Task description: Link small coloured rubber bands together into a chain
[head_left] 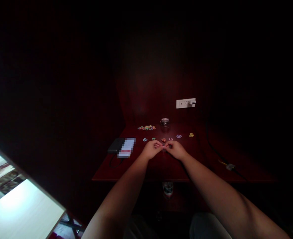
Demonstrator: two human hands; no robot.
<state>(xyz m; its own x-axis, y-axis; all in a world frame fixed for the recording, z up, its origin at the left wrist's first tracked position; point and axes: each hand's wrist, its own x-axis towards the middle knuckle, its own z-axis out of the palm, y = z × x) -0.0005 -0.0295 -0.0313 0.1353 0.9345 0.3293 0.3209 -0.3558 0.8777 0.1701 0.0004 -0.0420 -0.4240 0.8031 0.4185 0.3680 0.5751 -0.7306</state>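
My left hand [153, 149] and my right hand [175, 150] meet over the dark red desk, fingertips pinched close together. Between them is a small pink hair tie [163, 146], gripped from both sides; fingers cover part of it. Just beyond my hands lie small groups of hair ties in a loose row: light blue hair ties [145, 139], a green hair tie [153, 139], orange-red hair ties [163, 140], a pink one [170, 139], purple hair ties [178, 136] and yellow hair ties [191, 135]. A mixed pile of hair ties [147, 127] is at the back left.
A lidded clear jar [165, 122] stands near the back wall. On the left are a black case [115, 145] and a blurred-out phone [126, 147]. A wall socket [185, 103] has a plug in it. A cable [229, 166] crosses the right side.
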